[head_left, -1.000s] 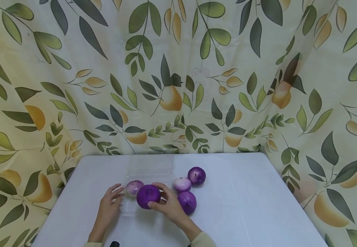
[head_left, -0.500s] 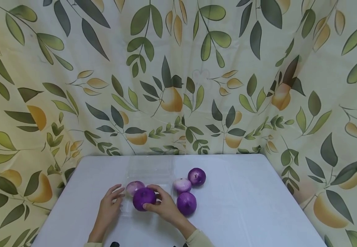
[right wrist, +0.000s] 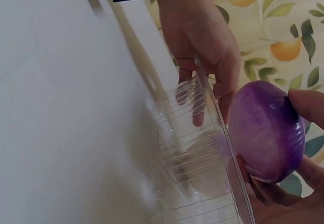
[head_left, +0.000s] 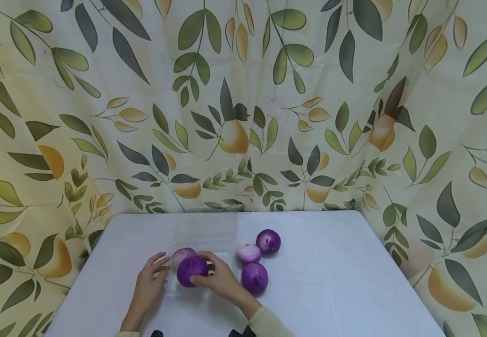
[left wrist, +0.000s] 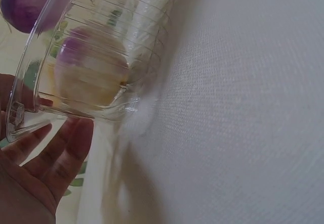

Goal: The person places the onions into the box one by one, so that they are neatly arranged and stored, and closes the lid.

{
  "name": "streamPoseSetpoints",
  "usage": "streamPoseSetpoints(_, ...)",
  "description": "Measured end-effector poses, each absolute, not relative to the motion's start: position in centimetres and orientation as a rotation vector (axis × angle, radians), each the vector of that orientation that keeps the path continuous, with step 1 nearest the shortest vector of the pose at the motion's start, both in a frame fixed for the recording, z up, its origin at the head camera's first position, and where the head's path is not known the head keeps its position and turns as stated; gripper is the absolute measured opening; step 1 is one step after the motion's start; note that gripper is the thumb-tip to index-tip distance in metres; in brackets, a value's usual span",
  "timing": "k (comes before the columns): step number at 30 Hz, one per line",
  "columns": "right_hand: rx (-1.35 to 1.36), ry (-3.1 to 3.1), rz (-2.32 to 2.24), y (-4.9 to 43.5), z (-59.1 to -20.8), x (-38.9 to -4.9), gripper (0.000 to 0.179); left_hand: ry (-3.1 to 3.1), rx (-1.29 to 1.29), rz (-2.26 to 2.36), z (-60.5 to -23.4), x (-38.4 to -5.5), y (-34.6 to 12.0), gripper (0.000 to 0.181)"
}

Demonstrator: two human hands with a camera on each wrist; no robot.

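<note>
My right hand grips a purple onion between thumb and fingers, over the near part of a clear plastic clamshell box. In the right wrist view this onion is beside the box's rim. A paler onion sits inside the box at its left. It shows through the ribbed wall as a blurred onion in the left wrist view. My left hand rests its extended fingers against the box's left side.
Right of the box, a pale onion, a dark onion and another purple onion stand close together on the white tabletop. The clear lid lies folded back. A leaf-patterned curtain hangs behind the table.
My right hand has carried the purple onion left, closer to the pale onion in the box, and now overlaps it in view. My left hand stays at the box's side.
</note>
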State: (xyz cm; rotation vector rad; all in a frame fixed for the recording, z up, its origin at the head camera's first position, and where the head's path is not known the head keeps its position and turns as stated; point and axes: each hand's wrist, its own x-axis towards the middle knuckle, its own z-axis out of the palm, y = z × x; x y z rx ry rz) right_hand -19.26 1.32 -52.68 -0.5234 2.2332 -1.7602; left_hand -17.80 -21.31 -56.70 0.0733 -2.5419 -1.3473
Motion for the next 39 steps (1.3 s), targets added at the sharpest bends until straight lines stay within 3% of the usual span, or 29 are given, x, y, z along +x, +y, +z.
streamPoseSetpoints(39, -0.412, 2.262, -1.528, 0.1, -52.9, -20.2, 0.051, -2.578, 0.121, -1.4, -56.8, -17.8, -21.3, 0.035)
